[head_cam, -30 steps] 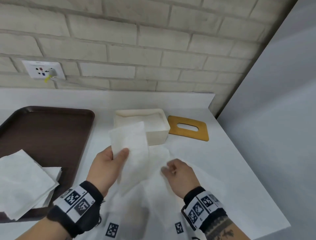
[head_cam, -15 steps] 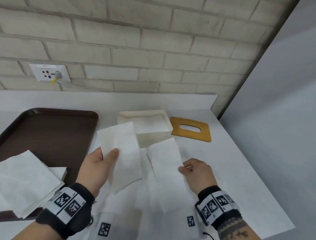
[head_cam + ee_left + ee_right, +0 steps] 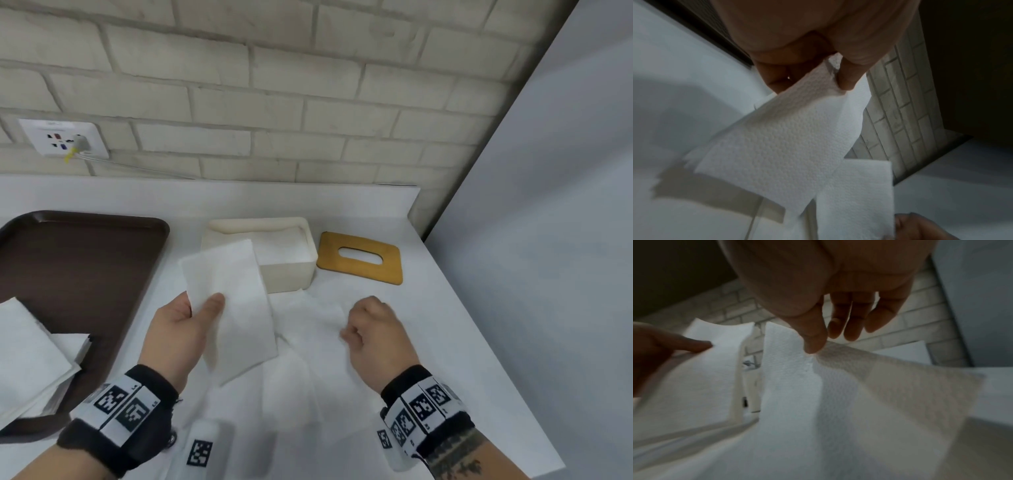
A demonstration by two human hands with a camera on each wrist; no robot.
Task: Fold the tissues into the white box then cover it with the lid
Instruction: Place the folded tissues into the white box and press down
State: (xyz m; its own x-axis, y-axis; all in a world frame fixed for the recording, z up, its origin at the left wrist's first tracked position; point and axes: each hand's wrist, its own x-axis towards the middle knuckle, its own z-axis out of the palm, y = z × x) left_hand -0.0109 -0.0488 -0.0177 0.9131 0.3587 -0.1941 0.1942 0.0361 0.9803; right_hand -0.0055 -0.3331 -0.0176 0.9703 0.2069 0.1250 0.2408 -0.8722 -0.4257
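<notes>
1. The white box (image 3: 291,263) stands open on the counter (image 3: 462,342) and already holds some folded tissues; filling it seems partly done.
2. The left hand (image 3: 181,339) pinches a folded tissue (image 3: 233,308) near the box, not yet in.
3. The right hand (image 3: 376,335) pinches another tissue (image 3: 315,329), draped low over the counter.
4. More tissues (image 3: 30,356) wait on the brown tray (image 3: 85,267).
5. The wooden lid (image 3: 359,255) lies beside the box; covering is left.
</notes>
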